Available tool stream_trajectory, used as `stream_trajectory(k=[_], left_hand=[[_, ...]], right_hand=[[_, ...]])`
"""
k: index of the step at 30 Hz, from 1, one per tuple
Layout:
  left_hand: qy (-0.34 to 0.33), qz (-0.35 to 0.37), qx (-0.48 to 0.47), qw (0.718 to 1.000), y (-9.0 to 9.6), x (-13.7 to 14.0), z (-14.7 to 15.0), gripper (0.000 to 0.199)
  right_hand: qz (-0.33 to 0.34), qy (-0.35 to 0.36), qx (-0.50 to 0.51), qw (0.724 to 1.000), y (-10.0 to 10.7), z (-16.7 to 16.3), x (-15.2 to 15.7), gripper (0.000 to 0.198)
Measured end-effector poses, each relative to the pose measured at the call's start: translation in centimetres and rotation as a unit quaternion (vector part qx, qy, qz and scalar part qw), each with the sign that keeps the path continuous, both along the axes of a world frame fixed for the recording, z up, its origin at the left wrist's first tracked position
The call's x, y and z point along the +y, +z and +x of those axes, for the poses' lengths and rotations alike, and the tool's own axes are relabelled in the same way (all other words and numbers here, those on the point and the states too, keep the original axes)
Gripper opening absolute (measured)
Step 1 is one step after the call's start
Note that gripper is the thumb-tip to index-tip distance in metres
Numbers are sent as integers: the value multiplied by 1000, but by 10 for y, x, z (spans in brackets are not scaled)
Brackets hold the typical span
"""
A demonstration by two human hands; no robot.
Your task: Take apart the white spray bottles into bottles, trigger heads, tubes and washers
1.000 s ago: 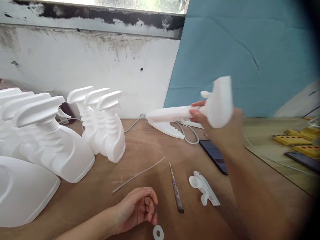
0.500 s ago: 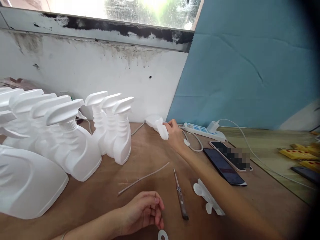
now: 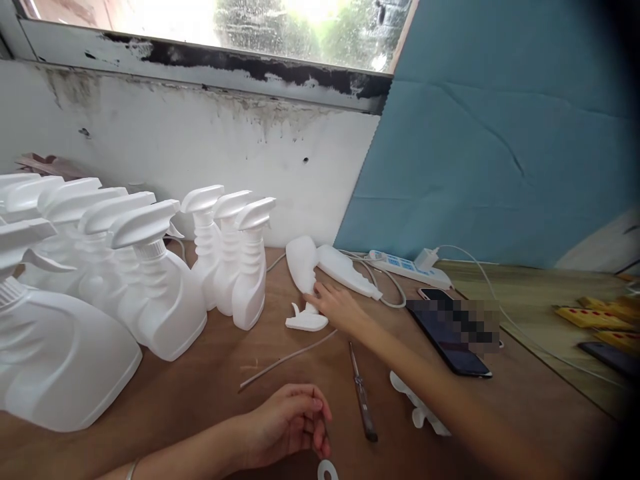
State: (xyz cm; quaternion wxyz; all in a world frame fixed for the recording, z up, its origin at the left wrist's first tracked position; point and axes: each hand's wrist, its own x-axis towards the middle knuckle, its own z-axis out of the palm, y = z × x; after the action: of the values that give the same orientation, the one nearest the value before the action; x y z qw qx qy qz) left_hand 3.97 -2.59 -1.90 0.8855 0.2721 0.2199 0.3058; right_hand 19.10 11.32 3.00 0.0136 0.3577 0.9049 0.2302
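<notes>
Currently, right hand [image 3: 337, 308] touching one lying spray bottle [image 3: 301, 261], grip unclear, left hand [image 3: 290, 425] loosely half-curled beside one ring [image 3: 327, 463], one screwdriver [image 3: 363, 403], one tube [image 3: 289, 358], two phones [image 3: 443, 337]

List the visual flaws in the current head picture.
In the head view, the window glares white in patches, the right forearm blurs toward the lower right, the yellow items look soft, blocky pixels hide part of the pink-edged phone, and the right corners darken to black.
</notes>
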Motion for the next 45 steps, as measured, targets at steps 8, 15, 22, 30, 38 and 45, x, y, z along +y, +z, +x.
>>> stream_trajectory(k=[8, 15, 22, 30, 38, 45], left_hand=[[-6, 4, -2, 1000, -1, 0, -1, 10], [-7, 3, 1, 1000, 0, 0, -1, 8], [0, -25, -20, 999, -2, 2, 1, 20], [77, -114, -98, 986, -3, 8, -3, 58], [102, 44, -26, 993, 1, 1, 0, 44], [66, 43, 39, 996, 5, 2, -2, 35]], right_hand=[[-121, 80, 94, 985, 18, 30, -27, 34], [-142, 194, 233, 942, 32, 49, -90, 9], [-113, 286, 248, 919, 31, 22, -141, 20], [29, 146, 183, 972, -7, 2, -127, 17], [65, 81, 277, 955, -41, 0, -118, 13], [19, 84, 329, 941, -45, 3, -122, 8]])
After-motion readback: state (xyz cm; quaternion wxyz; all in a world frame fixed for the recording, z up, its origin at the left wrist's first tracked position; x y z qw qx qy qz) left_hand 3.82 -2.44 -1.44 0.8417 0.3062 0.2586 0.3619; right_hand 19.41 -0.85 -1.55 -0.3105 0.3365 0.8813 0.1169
